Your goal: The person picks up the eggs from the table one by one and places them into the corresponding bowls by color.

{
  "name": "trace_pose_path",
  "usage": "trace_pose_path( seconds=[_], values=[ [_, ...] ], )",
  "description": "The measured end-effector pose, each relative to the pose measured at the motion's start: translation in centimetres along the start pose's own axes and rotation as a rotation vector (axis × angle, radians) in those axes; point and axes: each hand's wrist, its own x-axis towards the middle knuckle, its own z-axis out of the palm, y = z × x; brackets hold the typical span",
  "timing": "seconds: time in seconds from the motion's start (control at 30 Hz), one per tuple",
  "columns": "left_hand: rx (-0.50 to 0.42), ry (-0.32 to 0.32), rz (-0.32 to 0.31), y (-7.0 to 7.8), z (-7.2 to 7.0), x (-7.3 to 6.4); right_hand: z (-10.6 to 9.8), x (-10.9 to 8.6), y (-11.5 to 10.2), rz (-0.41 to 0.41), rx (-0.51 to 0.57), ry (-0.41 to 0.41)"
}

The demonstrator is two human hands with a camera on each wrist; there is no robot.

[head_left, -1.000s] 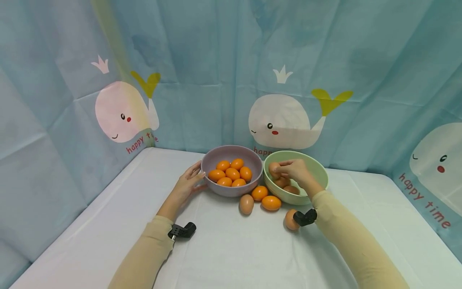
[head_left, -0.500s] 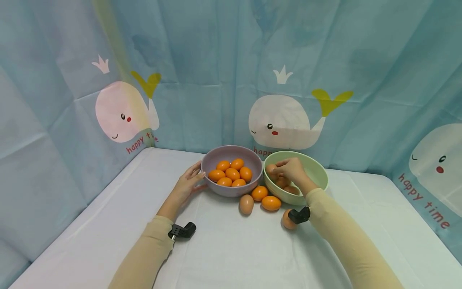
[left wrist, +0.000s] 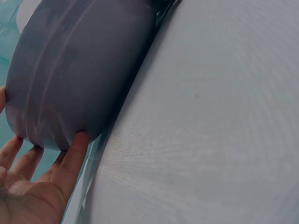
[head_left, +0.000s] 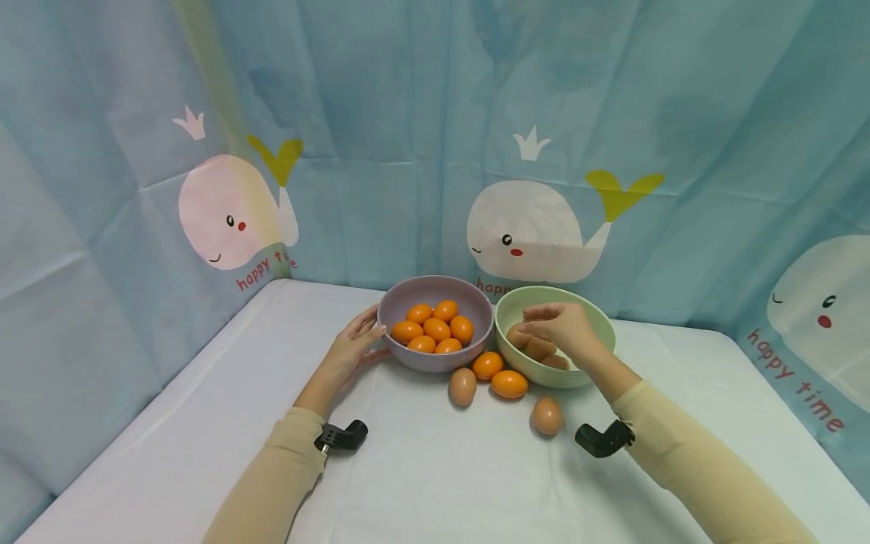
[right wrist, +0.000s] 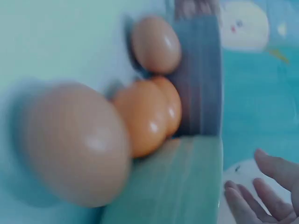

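Note:
In the head view my left hand point(head_left: 348, 351) rests against the left side of a purple bowl point(head_left: 435, 364), its thumb at the rim. The left wrist view shows the spread fingertips touching the outer wall of the purple bowl point(left wrist: 79, 70). Several glossy orange eggs point(head_left: 436, 329) lie in that bowl. Above a light green bowl point(head_left: 598, 321) hovers my right hand point(head_left: 569, 326), fingers extended and holding nothing. Below it are brown eggs point(head_left: 541, 348), partly hidden by the hand. In the right wrist view, relaxed fingers point(right wrist: 275, 200) show beyond the green rim.
On the white table point(head_left: 435, 468), two orange eggs point(head_left: 509, 384) lie in front of the bowls. One brown egg point(head_left: 463, 387) is beside them, and another brown egg point(head_left: 547, 416) sits nearer the right forearm. A blue whale-print curtain point(head_left: 381, 151) hangs behind.
My right hand has let go of a brown egg inside the green bowl and moved slightly right, away from it. The left hand has stayed at the purple bowl.

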Motion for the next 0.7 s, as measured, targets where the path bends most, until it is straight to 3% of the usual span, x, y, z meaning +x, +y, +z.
trace_pose_path(
  seconds=[0.3, 0.7],
  values=[
    [0.023, 0.006, 0.002, 0.0, -0.3, -0.1, -0.6, -6.1, 0.4, -0.071, 0.151, 0.004],
    [0.029, 0.009, -0.002, -0.2, -0.1, 0.2, -0.4, -10.8, 2.5, 0.066, 0.005, 0.008]
  ],
)
